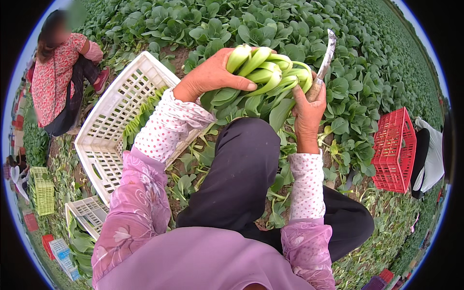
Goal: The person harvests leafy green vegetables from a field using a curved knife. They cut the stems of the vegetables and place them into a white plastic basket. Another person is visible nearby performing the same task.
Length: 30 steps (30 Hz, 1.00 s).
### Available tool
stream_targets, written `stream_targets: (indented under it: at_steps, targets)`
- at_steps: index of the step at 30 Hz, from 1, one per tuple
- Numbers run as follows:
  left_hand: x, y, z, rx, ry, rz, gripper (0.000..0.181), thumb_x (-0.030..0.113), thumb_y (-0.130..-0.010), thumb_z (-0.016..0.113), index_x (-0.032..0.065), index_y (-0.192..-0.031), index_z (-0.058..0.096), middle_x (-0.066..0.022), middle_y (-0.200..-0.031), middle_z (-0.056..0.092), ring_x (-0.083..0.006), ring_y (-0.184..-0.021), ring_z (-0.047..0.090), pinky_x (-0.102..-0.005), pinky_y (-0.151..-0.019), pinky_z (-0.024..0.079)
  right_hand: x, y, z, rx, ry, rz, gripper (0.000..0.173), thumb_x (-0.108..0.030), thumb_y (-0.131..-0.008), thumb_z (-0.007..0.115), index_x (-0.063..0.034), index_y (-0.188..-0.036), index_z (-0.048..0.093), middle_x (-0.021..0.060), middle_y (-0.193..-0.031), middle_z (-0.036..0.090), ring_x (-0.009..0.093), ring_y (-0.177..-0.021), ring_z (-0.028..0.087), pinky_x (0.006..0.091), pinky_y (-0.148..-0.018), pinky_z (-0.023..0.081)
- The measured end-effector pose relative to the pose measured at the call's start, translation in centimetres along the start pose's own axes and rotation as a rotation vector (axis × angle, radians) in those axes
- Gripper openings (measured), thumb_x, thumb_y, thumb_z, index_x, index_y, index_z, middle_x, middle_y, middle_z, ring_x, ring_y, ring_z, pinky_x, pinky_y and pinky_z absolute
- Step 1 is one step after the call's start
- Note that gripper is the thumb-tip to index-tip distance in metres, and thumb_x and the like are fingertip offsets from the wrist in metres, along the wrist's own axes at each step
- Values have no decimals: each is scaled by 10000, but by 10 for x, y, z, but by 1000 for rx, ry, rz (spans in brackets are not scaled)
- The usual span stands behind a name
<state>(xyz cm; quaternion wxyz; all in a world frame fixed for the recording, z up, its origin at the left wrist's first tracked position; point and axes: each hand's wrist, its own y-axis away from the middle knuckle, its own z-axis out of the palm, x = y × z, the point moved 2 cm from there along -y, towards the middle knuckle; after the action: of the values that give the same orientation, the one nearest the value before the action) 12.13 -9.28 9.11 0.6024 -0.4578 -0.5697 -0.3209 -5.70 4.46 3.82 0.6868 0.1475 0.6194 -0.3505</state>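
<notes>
A bunch of cut bok choy (266,72) is held up above my raised knee, its pale stem ends toward the top and its leaves hanging down. My left hand (217,70) wraps the bunch from the left, thumb across the stems. On the other side my right hand (310,108) grips the wooden handle of a curved-blade harvesting knife (326,58), blade pointing up and away. Its fingers also touch the right side of the bunch. Just left of my forearm stands a white plastic crate (116,101), with more bok choy (141,117) lying inside it.
Rows of growing bok choy (348,72) spread ahead. A person in a red patterned top (54,72) squats at upper left. A red crate (393,150) stands at right beside another person (429,156). Behind my left arm sits another white crate (88,214); a yellow-green crate (44,190) is farther off.
</notes>
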Motion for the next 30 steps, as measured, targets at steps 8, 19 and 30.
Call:
stream_targets:
  at_steps: [8,19,30]
  targets:
    - [40,41,20,102,170,282,983,158,-667,810,18,-1464,252,-88,-1303,511,-162,-1184,471,-299,-1043,342,-81,10,64,-234,-70,9,425,-70,-859,613,-18,-1268,509,45,-1029,647,6,-576,533,128,-416,342]
    - [44,218,-49,820,236,69,539,113,-730,710,7,-1232,543,-71,-1083,628,-148,-962,600,-280,-874,475,-83,7,76,-480,-171,286,515,-180,-964,533,29,-1394,340,213,-1360,478,-25,-420,279,129,-325,260]
    - [-128,499,-209,1221,-569,-1233,539,219,-636,812,-25,-1083,636,-170,-970,683,-290,-863,659,-346,-814,509,47,51,-90,0,207,768,357,-208,-929,601,-42,-1233,517,105,-1010,680,8,-394,316,150,-328,236]
